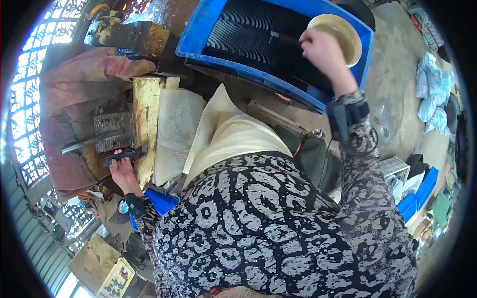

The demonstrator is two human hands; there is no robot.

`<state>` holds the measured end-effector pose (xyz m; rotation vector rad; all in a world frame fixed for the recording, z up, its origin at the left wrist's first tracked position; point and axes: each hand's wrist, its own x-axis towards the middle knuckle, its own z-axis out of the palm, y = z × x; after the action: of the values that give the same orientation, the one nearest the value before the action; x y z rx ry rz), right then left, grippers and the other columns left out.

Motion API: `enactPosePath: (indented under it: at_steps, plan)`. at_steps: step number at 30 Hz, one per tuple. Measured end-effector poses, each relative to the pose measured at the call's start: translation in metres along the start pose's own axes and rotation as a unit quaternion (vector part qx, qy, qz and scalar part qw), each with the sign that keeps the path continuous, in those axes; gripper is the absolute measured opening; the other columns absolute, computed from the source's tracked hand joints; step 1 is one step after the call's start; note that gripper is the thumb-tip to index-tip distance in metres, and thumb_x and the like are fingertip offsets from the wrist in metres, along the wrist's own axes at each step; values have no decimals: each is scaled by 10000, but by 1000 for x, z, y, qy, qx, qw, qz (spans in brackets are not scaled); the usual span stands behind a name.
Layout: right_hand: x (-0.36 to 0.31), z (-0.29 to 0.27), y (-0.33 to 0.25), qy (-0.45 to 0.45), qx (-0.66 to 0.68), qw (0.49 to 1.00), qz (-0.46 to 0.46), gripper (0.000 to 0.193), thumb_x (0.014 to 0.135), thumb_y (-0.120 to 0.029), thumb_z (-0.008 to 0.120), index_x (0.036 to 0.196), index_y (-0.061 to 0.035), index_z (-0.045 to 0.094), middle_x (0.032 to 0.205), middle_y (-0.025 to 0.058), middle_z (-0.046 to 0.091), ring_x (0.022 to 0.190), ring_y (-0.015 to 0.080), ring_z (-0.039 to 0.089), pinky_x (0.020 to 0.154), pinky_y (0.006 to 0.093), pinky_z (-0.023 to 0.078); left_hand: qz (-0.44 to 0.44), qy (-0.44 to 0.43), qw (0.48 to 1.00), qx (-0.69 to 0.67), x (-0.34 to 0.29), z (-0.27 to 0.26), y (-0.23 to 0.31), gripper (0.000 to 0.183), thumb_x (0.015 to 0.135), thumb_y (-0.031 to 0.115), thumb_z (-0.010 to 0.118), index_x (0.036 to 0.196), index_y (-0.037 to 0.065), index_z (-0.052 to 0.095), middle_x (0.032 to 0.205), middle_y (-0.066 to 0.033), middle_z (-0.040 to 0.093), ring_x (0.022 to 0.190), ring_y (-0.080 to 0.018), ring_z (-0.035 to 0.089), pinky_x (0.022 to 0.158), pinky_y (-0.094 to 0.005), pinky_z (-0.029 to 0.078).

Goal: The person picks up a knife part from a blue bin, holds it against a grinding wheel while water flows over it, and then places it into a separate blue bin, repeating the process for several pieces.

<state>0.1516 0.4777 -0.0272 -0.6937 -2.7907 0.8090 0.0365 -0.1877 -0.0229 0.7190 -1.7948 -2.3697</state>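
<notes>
My left hand (124,175) is closed around a few thin dark metal-looking pieces (119,158), beside a worn machine block (113,130) with a metal rod (93,142). My right hand (322,48) is raised at the left rim of a cream round tub (354,40), its fingers curled together. Whether anything small is between them is hidden. The tub stands in a blue crate (278,79). Rows of thin black plates (243,37) are stacked on edge in the crate, left of my right hand.
A yellow worn machine part (145,126) and a pale sheet (177,129) lie between my left hand and my cream apron (238,134). Reddish cloth (74,82) drapes the machine at left. Bluish bags (432,92) and a blue bin (417,196) are on the floor at right.
</notes>
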Motion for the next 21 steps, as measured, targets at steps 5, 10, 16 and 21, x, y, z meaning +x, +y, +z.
enactPosePath:
  at_steps: [5, 10, 16, 21]
  plan:
    - [-22, 58, 35, -94, -95, 991, -11, 175, 766, -83, 558, 905, -49, 658, 833, 170, 673, 821, 346, 646, 732, 434, 507, -4, -3, 1000, -13, -4, 1, 0, 268, 958, 110, 484, 1208, 14, 482, 1325, -143, 539, 1239, -279, 503, 999, -406, 416]
    - [-19, 78, 40, -187, -142, 972, -15, 177, 756, -48, 562, 908, -51, 651, 877, 163, 666, 859, 355, 643, 724, 465, 510, 15, 19, 999, -20, -6, 4, -1, 239, 967, 94, 453, 1186, 4, 489, 1328, -171, 531, 1219, -320, 524, 966, -411, 465]
    - [-23, 97, 72, -236, -161, 955, -73, 226, 719, -30, 587, 928, -75, 659, 878, 159, 662, 865, 354, 636, 711, 457, 508, 22, -2, 999, -36, -2, -6, -2, 229, 952, 70, 480, 1169, -1, 478, 1332, -199, 518, 1224, -352, 514, 986, -468, 466]
    - [-25, 87, 56, -296, -205, 930, -76, 258, 727, -49, 580, 961, -103, 674, 881, 157, 663, 882, 351, 642, 729, 445, 516, 20, 4, 999, -28, -3, -4, -2, 216, 948, 66, 488, 1160, 28, 468, 1338, -195, 516, 1232, -359, 508, 967, -458, 475]
